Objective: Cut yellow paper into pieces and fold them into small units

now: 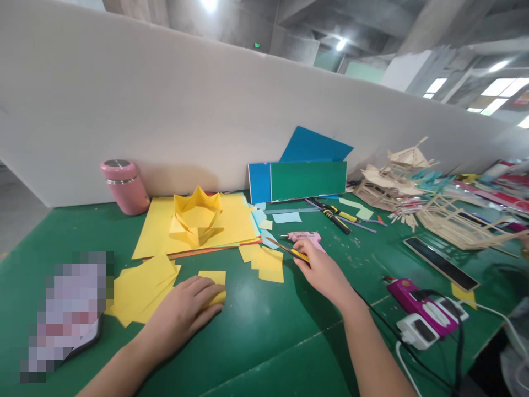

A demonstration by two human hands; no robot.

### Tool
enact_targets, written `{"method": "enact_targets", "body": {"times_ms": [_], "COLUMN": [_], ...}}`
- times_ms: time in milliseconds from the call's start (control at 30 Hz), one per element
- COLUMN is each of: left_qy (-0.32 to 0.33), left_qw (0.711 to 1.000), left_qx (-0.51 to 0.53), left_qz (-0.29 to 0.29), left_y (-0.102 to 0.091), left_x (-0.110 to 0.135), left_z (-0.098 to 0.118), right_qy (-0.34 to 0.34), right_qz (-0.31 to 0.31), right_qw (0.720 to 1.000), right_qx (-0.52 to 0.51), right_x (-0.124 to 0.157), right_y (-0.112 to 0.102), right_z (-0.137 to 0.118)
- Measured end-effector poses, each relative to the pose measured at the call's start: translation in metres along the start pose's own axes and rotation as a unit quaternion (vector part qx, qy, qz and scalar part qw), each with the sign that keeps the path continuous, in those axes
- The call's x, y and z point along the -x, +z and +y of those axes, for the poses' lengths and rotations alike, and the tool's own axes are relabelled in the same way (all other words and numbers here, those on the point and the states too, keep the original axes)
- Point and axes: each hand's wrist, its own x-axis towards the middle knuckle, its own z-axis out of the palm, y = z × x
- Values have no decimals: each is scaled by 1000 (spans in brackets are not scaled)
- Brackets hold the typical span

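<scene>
My left hand (185, 309) is closed over a small folded piece of yellow paper (217, 299) at the table's front middle; the fingers hide part of it. Just beyond its fingertips lies a flat yellow paper square (212, 275). In my right hand (320, 270) is a utility knife (300, 255) with a yellow and black handle, its long blade pointing left. A pink glue gun (306, 238) rests right behind that hand. Several yellow paper pieces (264, 263) lie between the hands, and a fanned pile of yellow sheets (142, 286) is left of my left hand.
A crown-shaped folded yellow paper piece (197, 218) stands on large yellow sheets (152, 220). A pink flask (126, 187) is at the back left, a blurred-out flat object (66, 314) at the front left. Right are pliers (335, 219), a purple power strip (430, 309) with cables, and wooden stick models (450, 223).
</scene>
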Motion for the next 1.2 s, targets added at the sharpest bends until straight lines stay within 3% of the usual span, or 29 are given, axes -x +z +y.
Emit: {"method": "enact_targets", "body": {"times_ms": [300,533,700,867,1033,1200], "left_qy": [37,41,64,63,-27,-111], "left_qw": [999,999,998,998,993,987], "left_qx": [-12,-14,-7,-5,2,62], "left_qz": [18,4,-15,29,113,98], "left_y": [3,-5,-6,3,7,5], "left_x": [4,1,2,6,5,0], "left_z": [5,14,19,16,12,11], "right_qy": [-49,-94,-157,-101,-54,-72], "right_qz": [22,-87,-112,-16,120,144], "right_qw": [999,992,981,995,991,987], "right_qx": [10,18,-5,-5,-26,-8], "right_x": [2,9,17,10,-1,-9], "right_y": [8,10,16,16,23,33], "right_z": [-14,-29,-47,-36,-22,-34]}}
